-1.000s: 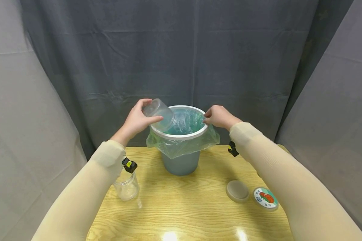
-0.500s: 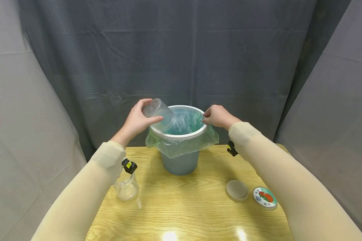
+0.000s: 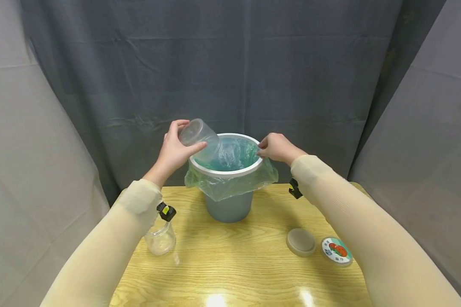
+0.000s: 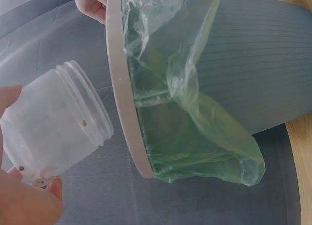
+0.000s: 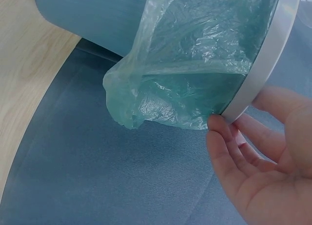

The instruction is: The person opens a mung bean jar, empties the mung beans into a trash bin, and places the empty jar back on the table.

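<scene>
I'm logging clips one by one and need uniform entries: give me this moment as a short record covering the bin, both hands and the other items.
Bin: grey, upright on table; green liner folded over its white rim
Left hand: grips clear jar
Jar pose: tilted, mouth toward bin
Jar contents: a few small bits, seen in left wrist view
Right hand: pinches rim
Second jar: upright on table, partly hidden by left sleeve
Lids: beige lid and printed lid, side by side on table
</scene>
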Tool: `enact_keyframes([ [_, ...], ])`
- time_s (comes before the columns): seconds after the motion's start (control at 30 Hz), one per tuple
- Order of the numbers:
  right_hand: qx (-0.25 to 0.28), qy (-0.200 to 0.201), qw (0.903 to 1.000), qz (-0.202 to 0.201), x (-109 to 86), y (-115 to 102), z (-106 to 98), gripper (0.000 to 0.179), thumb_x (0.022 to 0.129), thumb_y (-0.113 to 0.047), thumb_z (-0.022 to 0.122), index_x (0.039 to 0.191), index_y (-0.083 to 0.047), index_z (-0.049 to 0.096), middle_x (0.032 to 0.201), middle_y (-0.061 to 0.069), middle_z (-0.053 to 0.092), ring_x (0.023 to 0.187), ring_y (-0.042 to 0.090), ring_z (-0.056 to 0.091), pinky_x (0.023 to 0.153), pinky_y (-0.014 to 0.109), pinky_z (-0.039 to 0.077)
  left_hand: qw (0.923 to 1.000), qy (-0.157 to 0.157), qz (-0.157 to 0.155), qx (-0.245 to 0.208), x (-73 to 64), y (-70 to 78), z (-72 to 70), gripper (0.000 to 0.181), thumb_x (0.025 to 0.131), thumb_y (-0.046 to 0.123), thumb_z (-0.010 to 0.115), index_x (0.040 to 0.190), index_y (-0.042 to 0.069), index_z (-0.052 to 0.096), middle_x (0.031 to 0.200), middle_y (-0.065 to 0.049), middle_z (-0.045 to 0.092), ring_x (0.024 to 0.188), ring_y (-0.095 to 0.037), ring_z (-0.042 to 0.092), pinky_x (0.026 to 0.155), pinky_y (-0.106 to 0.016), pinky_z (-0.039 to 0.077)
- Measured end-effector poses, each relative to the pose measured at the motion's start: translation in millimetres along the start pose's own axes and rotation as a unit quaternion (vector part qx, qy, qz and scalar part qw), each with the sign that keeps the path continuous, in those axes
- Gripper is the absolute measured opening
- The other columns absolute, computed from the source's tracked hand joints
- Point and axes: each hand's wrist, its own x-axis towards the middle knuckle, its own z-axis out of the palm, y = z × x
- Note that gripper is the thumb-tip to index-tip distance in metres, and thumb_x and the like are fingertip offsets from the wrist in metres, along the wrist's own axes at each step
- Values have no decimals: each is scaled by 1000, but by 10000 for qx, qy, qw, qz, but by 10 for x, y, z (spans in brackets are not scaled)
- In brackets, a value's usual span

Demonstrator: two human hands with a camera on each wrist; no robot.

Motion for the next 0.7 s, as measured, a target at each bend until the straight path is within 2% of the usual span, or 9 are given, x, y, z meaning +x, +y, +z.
enact_keyframes([
  [0.1,26,9,10000,-2,5,4,4,39,97,-14,70,129,8,67,128,25,69,113,35,69,97,46,57,10000,-18,23,25,-1,-27,14,79,84,34,85,148,16,42,154,-12,45,139,-34,38,110,-55,42],
  [0.3,-16,53,9999,-87,7,0,9,39,97,-14,71,128,8,67,127,25,70,113,35,69,96,46,57,9990,-370,-79,224,-22,-79,40,77,84,35,85,147,13,46,152,-12,48,141,-35,38,111,-53,41],
  [0.7,46,23,10000,64,-21,14,-2,40,97,-15,70,129,9,66,129,26,68,116,36,67,100,47,55,9997,-224,11,133,-20,-11,28,77,84,32,85,146,12,45,153,-11,47,144,-35,35,114,-54,38],
])
